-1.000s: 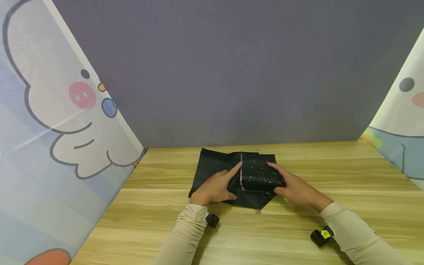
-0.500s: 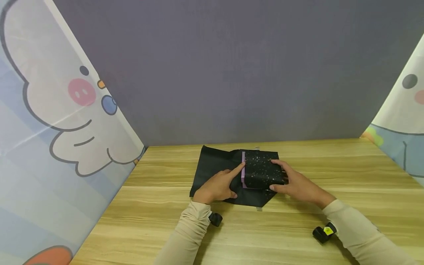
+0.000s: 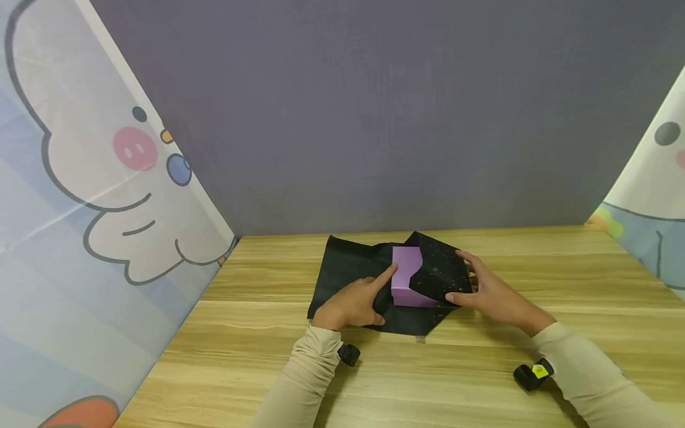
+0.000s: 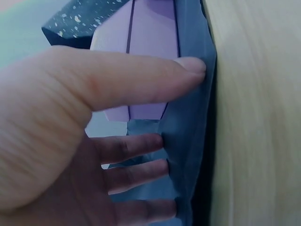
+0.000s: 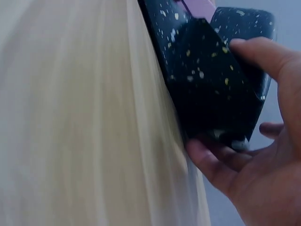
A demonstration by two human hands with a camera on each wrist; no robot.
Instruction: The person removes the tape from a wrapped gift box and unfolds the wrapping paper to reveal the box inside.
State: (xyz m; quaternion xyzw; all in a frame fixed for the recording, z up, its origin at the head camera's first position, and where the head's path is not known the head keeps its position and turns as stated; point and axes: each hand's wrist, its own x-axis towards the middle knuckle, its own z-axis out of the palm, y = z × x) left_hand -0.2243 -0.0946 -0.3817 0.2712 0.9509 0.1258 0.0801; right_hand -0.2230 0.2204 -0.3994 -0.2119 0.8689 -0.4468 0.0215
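A small purple box (image 3: 405,267) lies on a sheet of black wrapping paper (image 3: 350,264), which spreads out plain side up to the left. The white-speckled flap (image 3: 441,267) of the paper covers the box's right part. My left hand (image 3: 348,303) rests on the plain paper, its index fingertip touching the box's top. In the left wrist view its thumb (image 4: 141,77) lies straight across the purple box (image 4: 153,33) to the paper's edge. My right hand (image 3: 497,300) grips the wrapped right end, thumb (image 5: 261,49) and fingers (image 5: 211,165) around the folded speckled paper (image 5: 207,80).
The wooden table (image 3: 225,356) meets a grey back panel (image 3: 374,119). Cartoon-printed sheets (image 3: 59,196) stand at both sides. A bit of clear tape (image 3: 420,339) shows at the paper's near edge. Black wrist devices (image 3: 349,355) hang below both sleeves.
The speckled flap has come away rightward from the box's left part, baring its purple top and front. My right hand has moved slightly right with the flap; the left hand stays put.
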